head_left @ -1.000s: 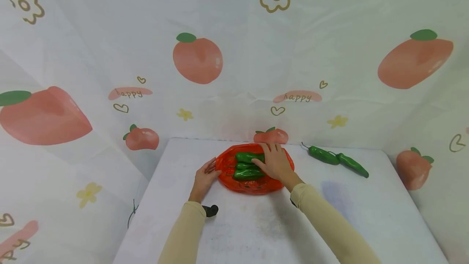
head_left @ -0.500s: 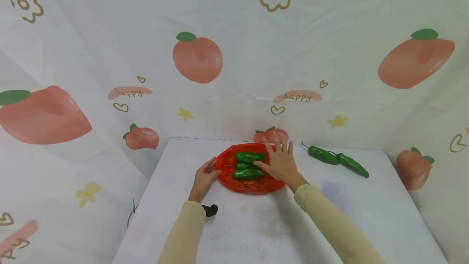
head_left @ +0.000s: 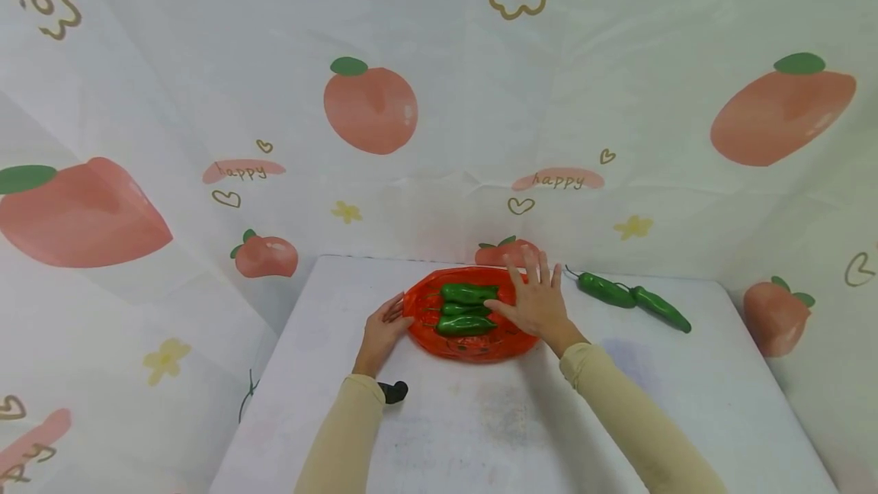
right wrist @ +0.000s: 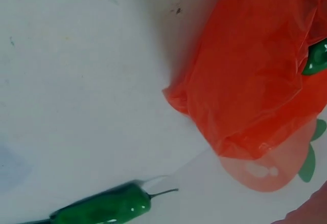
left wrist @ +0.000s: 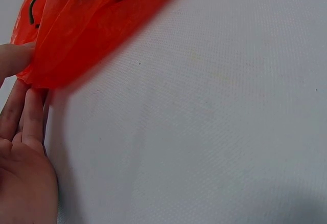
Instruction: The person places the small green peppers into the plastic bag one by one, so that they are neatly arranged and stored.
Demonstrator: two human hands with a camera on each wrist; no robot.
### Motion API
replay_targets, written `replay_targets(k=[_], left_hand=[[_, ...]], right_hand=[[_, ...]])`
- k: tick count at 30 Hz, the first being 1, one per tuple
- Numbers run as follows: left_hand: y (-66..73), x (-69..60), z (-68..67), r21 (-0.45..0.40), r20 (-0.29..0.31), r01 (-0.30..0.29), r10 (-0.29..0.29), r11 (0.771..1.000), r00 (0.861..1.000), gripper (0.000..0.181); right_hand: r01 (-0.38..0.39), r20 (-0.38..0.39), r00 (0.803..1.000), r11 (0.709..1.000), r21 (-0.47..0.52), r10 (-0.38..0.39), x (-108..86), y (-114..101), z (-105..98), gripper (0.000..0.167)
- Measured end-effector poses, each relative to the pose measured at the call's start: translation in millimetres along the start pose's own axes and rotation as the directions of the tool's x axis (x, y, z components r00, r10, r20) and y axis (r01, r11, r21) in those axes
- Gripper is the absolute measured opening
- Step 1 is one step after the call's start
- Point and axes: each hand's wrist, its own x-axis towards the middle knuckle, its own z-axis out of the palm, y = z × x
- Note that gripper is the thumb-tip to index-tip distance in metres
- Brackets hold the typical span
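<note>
A red plastic bag (head_left: 446,351) lies spread on the white table with several green peppers (head_left: 466,325) side by side on it. At its left end my left hand (head_left: 380,335) pinches the bag's edge; in the left wrist view the thumb (left wrist: 15,59) is on top and fingers are beneath. Over the bag's right part my right hand (head_left: 542,309) is spread with straight fingers, its thumb near the peppers' right ends. Whether it touches the bag cannot be told. Only a bit of that hand shows at the right wrist view's lower corner.
To the right of the bag lie two long green peppers (head_left: 607,290), end to end. A dark, round-ended object (head_left: 395,392) shows beside the left wrist. Fruit-printed white cloth (head_left: 439,136) hangs behind the table (head_left: 480,433) and at both sides.
My right hand has moved right, off the peppers' right ends, and its fingers have spread. The left hand has stayed at the bag's left edge.
</note>
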Motion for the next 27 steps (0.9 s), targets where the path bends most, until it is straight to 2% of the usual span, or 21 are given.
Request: replay_targets(k=[10, 19, 27], left_hand=[[-1.7, 1.2, 0.4, 0.01, -0.002, -0.026, 0.026, 1.0, 1.0, 0.056], [-3.5, 2.1, -0.6, 0.006, -0.006, -0.001, 0.001, 1.0, 1.0, 0.057], [-4.0, 3.6, -0.4, -0.003, -0.004, 0.002, -0.002, 1.0, 1.0, 0.057]], right_hand=[[-0.012, -0.016, 1.0, 0.999, 0.037, 0.013, -2.8, 9.7, -3.4, 0.103], [-0.049, -0.009, 0.999, 0.996, 0.08, 0.05, -5.4, 22.0, -6.8, 0.103], [-0.07, 0.0, 0.998, 0.995, 0.074, 0.07, -7.2, 37.2, -3.2, 0.103]])
